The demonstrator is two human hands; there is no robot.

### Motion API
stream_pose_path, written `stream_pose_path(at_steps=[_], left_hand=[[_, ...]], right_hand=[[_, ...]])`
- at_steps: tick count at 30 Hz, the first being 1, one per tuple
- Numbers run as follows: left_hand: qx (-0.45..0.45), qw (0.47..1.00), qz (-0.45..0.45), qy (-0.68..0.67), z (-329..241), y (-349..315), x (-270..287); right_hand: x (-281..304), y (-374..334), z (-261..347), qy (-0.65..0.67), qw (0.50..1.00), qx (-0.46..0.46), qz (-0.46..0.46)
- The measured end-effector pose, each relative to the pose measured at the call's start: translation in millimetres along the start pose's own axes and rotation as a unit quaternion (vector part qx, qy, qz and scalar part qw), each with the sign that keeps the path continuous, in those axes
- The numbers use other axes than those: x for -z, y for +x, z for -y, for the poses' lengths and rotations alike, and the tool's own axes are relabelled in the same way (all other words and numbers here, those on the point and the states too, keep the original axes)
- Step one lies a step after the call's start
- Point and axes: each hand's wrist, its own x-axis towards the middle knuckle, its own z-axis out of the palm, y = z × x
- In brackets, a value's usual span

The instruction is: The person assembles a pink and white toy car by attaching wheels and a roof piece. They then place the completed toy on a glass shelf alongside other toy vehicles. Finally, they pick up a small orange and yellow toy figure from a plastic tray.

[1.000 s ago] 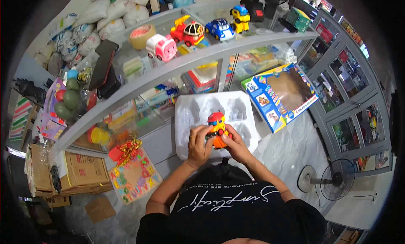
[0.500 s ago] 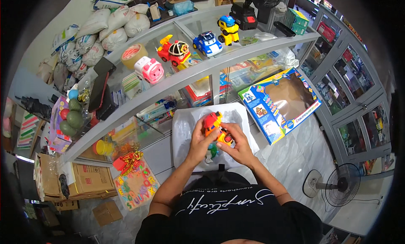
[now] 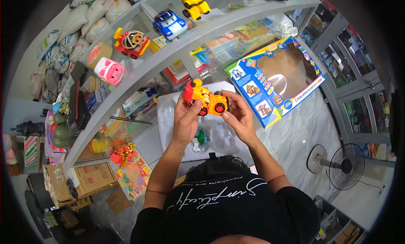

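Note:
An orange and yellow toy truck point(image 3: 214, 104) with red-hubbed black wheels is held up between both hands, above a white plastic tray point(image 3: 165, 117). My left hand point(image 3: 186, 121) is closed round its red-topped end, thumb on its side. At the wheeled end, my right hand point(image 3: 241, 117) grips it between thumb and fingers. Below the hands, a small green and white toy piece point(image 3: 201, 137) lies in the tray. On the glass counter stand a pink and white toy car point(image 3: 109, 71), a red toy fire truck point(image 3: 132, 43), a blue and white toy car point(image 3: 169, 24) and a yellow toy robot point(image 3: 194, 5).
A blue windowed toy box point(image 3: 276, 81) lies right of the tray. The glass counter's grey frame point(image 3: 156, 69) curves across ahead of me. A standing fan point(image 3: 346, 166) is at the right, an alphabet board point(image 3: 133, 174) at the left, near cardboard boxes point(image 3: 95, 178).
The view has shifted, so the counter toys sit higher and further left. The truck has turned in my hands to lie lengthwise, with its wheels in view; both hands still hold it.

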Motion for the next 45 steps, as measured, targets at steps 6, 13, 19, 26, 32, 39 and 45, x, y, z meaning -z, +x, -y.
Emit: stream_pose_path(at_steps=[6, 13, 19, 26, 32, 39, 45], left_hand=[[-0.005, 0.997, 0.069, 0.041, -3, 5, -15], [-0.017, 0.989, 0.146, 0.016, -19, 2, -26], [-0.016, 0.988, 0.151, 0.041, -29, -3, -22], [0.031, 0.99, 0.115, 0.072, -33, -1, -15], [0.045, 0.991, 0.082, 0.097, -40, -8, -15], [0.028, 0.98, 0.117, 0.157, -44, -17, -6], [-0.025, 0.986, 0.112, 0.12, -31, -25, -18]], right_hand=[[13, -5, 8, -0.024, 0.997, 0.07, 0.0], [16, -12, 24, -0.166, 0.966, 0.197, 0.002], [1, -18, 34, -0.146, 0.972, 0.182, 0.016], [-3, -20, 29, 0.045, 0.998, 0.036, -0.021], [-3, -16, 13, 0.216, 0.974, -0.064, 0.005], [0, -13, -2, 0.49, 0.845, -0.195, 0.087], [-13, -17, 0, 0.41, 0.901, -0.128, 0.06]])
